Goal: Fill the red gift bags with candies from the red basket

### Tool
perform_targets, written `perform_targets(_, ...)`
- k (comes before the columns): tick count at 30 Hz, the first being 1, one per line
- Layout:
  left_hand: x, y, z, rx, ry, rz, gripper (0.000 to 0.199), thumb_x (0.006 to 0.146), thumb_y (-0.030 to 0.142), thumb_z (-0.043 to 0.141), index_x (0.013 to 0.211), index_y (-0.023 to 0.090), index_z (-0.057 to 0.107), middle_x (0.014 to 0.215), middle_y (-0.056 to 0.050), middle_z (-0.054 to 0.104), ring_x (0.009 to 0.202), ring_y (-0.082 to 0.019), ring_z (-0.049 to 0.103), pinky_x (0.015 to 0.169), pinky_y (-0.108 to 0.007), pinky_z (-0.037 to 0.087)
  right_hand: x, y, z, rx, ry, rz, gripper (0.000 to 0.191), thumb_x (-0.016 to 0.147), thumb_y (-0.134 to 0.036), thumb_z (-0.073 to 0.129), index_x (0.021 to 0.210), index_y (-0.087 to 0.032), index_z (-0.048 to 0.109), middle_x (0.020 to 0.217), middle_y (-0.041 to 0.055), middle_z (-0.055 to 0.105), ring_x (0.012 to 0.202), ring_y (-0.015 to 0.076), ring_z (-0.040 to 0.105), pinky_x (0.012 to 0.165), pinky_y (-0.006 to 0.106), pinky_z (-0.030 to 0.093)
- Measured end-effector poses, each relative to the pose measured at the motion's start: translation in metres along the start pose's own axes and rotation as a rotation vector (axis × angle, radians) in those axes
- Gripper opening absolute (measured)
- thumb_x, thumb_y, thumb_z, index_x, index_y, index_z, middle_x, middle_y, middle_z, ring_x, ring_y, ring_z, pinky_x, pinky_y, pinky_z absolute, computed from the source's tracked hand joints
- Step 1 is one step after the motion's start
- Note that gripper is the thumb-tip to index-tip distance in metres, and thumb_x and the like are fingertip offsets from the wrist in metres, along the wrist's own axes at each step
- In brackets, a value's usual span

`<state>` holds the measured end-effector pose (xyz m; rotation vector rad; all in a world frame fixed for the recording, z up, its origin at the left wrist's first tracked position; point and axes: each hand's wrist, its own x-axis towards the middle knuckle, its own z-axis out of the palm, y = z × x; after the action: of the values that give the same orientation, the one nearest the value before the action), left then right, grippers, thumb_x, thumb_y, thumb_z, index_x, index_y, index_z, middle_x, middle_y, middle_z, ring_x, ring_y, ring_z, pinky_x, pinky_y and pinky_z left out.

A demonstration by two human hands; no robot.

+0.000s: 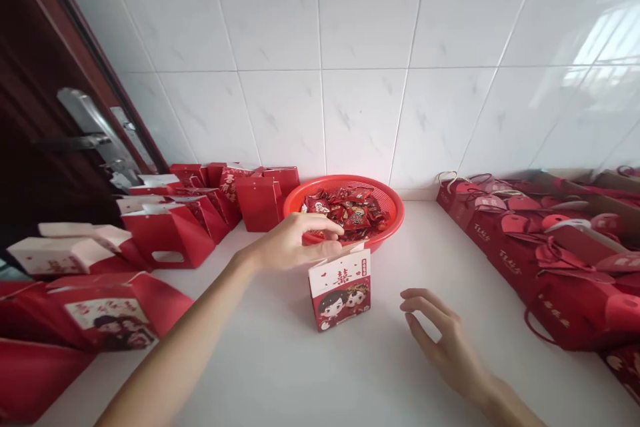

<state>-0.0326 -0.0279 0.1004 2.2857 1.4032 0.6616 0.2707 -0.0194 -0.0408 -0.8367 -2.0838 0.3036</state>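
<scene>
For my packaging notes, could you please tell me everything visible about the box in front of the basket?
The box looks like card, cream above and red below, with a red character, small hearts and two cartoon figures on its front. It stands upright on the white table before the basket; its top seems open. The left hand is at its top; whether they touch is unclear. The right hand is apart.

White tabletop [280, 383], pale tiled wall [365, 7] behind with window glare [607, 33] upper right, dark door [30, 47] with metal handle [93, 120] far left, red and white boxes [177, 230] clustered left, red corded boxes [500, 240] packed along the right.
</scene>
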Motion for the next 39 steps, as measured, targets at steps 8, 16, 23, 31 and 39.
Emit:
perform_targets(8, 0.041, -0.057, -0.015, -0.046, 0.146, -0.13, 0.045, 0.083, 0.058, 0.064, 0.104, 0.02, 0.076, 0.115, -0.007, 0.076, 0.109, -0.027, 0.068, 0.099, -0.039, 0.053, -0.003, 0.007, 0.022, 0.057, -0.113, 0.035, 0.019, 0.097, -0.016, 0.043, 0.092, -0.022, 0.06, 0.099, 0.0083, 0.069, 0.084, 0.0176, 0.07, 0.071, 0.029, 0.059)
perform_targets(16, 0.093, -0.105, -0.002, 0.225, -0.167, -0.293, 0.04, 0.081, 0.046, 0.061, 0.107, 0.02, 0.075, 0.117, -0.009, 0.075, 0.107, -0.028, 0.069, 0.095, -0.034, 0.053, -0.006, 0.005, 0.03, -0.064, -0.137, -0.103, 0.022, 0.095, -0.007, 0.039, 0.094, -0.021, 0.057, 0.097, 0.0091, 0.067, 0.083, 0.0186, 0.064, 0.074, 0.033, 0.055)
perform_targets(23, 0.105, -0.104, 0.015, 0.429, -0.312, -0.168, 0.03, 0.08, 0.043, 0.058, 0.09, 0.02, 0.075, 0.101, -0.009, 0.076, 0.097, -0.029, 0.068, 0.085, -0.035, 0.052, -0.008, 0.001, 0.035, -0.198, -0.145, -0.169, 0.018, 0.093, -0.006, 0.044, 0.093, -0.019, 0.056, 0.102, 0.0122, 0.066, 0.081, 0.0202, 0.06, 0.073, 0.034, 0.052)
perform_targets(31, 0.105, -0.101, 0.014, 0.441, -0.355, -0.207, 0.044, 0.071, 0.049, 0.069, 0.103, 0.019, 0.072, 0.116, -0.013, 0.07, 0.109, -0.032, 0.065, 0.092, -0.036, 0.051, -0.011, 0.001, 0.037, -0.223, -0.173, -0.161, 0.017, 0.089, -0.004, 0.048, 0.093, -0.018, 0.057, 0.108, 0.0145, 0.065, 0.086, 0.0233, 0.06, 0.076, 0.037, 0.053)
perform_targets(39, 0.106, -0.106, 0.015, 0.425, -0.386, -0.265, 0.062, 0.07, 0.05, 0.069, 0.124, 0.019, 0.066, 0.132, -0.014, 0.066, 0.121, -0.033, 0.062, 0.098, -0.034, 0.048, -0.011, 0.002, 0.038, -0.231, -0.159, -0.148, 0.018, 0.089, -0.004, 0.047, 0.092, -0.017, 0.058, 0.108, 0.0149, 0.065, 0.087, 0.0233, 0.06, 0.076, 0.038, 0.054)
